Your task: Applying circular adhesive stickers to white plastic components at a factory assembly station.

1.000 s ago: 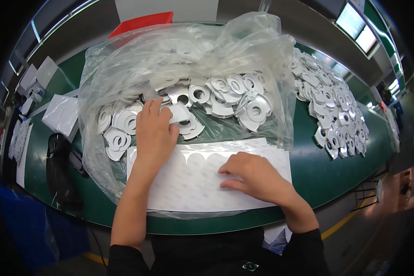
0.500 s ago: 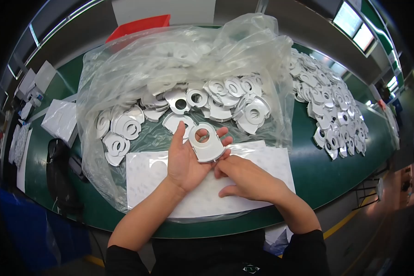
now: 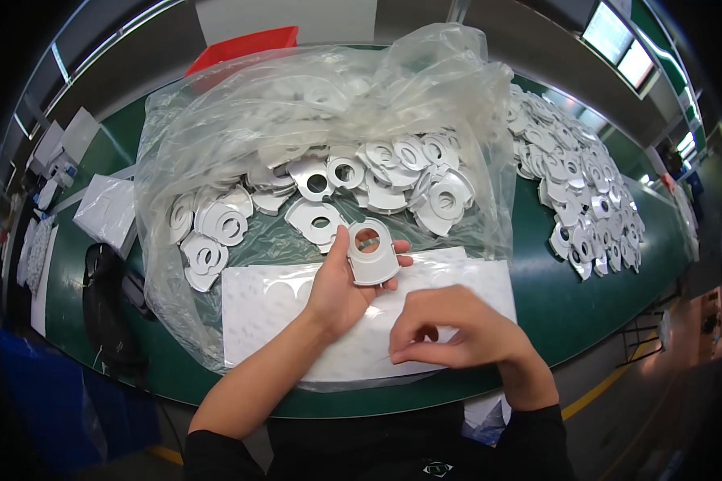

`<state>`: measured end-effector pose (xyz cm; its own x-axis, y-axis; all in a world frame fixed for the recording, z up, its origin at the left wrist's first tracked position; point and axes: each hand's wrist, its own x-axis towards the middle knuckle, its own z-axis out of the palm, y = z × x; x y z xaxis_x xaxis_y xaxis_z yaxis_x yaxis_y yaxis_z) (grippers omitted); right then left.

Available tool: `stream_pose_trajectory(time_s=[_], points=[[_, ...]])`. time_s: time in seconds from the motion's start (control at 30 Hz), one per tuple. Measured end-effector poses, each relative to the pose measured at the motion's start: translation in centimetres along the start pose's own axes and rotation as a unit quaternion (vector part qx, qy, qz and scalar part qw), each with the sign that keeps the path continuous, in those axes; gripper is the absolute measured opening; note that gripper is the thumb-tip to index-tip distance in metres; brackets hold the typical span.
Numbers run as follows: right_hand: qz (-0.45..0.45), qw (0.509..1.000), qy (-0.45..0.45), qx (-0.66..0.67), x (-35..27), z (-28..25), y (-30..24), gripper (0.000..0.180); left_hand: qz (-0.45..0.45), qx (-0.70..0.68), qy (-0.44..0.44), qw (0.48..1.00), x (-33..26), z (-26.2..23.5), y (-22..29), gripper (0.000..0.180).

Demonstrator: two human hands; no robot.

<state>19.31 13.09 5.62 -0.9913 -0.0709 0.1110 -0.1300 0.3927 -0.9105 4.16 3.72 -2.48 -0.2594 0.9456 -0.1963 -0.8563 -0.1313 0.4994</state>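
My left hand (image 3: 335, 290) holds a silver plate-like part (image 3: 375, 268) with a round hole near its top. The part rests tilted across my fingers, its broad face up, and fingertips show past its right edge. To the right and nearer, my right hand (image 3: 457, 325) is closed, thumb and forefinger pinched together. A faint thin line shows at the pinch, too fine to name. Both hands are above a white sheet (image 3: 257, 309) with a glossy surface. Beyond them, similar silver parts (image 3: 319, 220) lie in a large clear plastic bag (image 3: 409, 88).
A heap of the same silver parts (image 3: 573, 164) covers the right of the green table (image 3: 553, 313). At the back stands a red bin (image 3: 245, 48). On the left are a white plastic-wrapped package (image 3: 108, 210) and a black object (image 3: 108, 301).
My right hand has drawn away from the part, toward me and slightly right, and its fingers have pinched together. My left hand has shifted slightly right with the part.
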Motion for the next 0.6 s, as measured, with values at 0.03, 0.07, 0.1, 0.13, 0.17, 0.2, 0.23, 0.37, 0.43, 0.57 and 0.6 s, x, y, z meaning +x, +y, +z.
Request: stream_pose_trajectory(time_s=[0.03, 0.07, 0.1, 0.13, 0.17, 0.2, 0.23, 0.37, 0.43, 0.57, 0.6], points=[[-0.042, 0.995, 0.067, 0.063, -0.2, -0.1, 0.5, 0.01, -0.003, 0.021, 0.007, 1.0, -0.1, 0.3, 0.0, 0.055], [-0.051, 0.98, 0.166, 0.1, -0.3, 0.1, 0.9, 0.011, -0.005, 0.041, 0.014, 0.999, -0.1, 0.5, -0.1, 0.057], [-0.045, 0.959, 0.258, 0.107, 0.0, 0.2, 1.8, 0.014, 0.005, 0.053, 0.016, 0.998, -0.1, 0.4, -0.3, 0.061], [-0.007, 0.937, 0.319, 0.142, 0.4, 0.2, 1.6, 0.017, 0.003, 0.053, 0.015, 0.998, -0.1, 0.3, -0.3, 0.061], [0.013, 0.928, 0.337, 0.159, 0.8, -0.1, 2.2, 0.019, -0.007, 0.062, 0.008, 0.998, -0.1, 0.1, -0.3, 0.062], [0.034, 0.918, 0.354, 0.175, 1.1, -0.3, 3.1, 0.02, -0.017, 0.072, 0.002, 0.997, -0.2, 0.0, -0.2, 0.064], [0.027, 0.912, 0.358, 0.2, 1.5, -0.2, 4.1, 0.019, -0.029, 0.085, 0.018, 0.996, -0.1, 0.1, -0.3, 0.066], [0.046, 0.905, 0.363, 0.219, 2.4, 0.9, 5.6, 0.019, -0.04, 0.095, 0.005, 0.995, -0.2, 0.3, -0.3, 0.066], [0.052, 0.908, 0.361, 0.204, 2.6, 1.2, 5.9, 0.019, -0.033, 0.097, 0.004, 0.995, -0.2, 0.4, -0.4, 0.066], [0.062, 0.913, 0.358, 0.183, 2.6, 1.3, 6.0, 0.018, -0.038, 0.105, 0.006, 0.994, -0.3, 0.4, -0.4, 0.065], [0.062, 0.913, 0.358, 0.183, 2.7, 1.3, 6.0, 0.018, -0.036, 0.105, 0.005, 0.994, -0.3, 0.3, -0.4, 0.065]])
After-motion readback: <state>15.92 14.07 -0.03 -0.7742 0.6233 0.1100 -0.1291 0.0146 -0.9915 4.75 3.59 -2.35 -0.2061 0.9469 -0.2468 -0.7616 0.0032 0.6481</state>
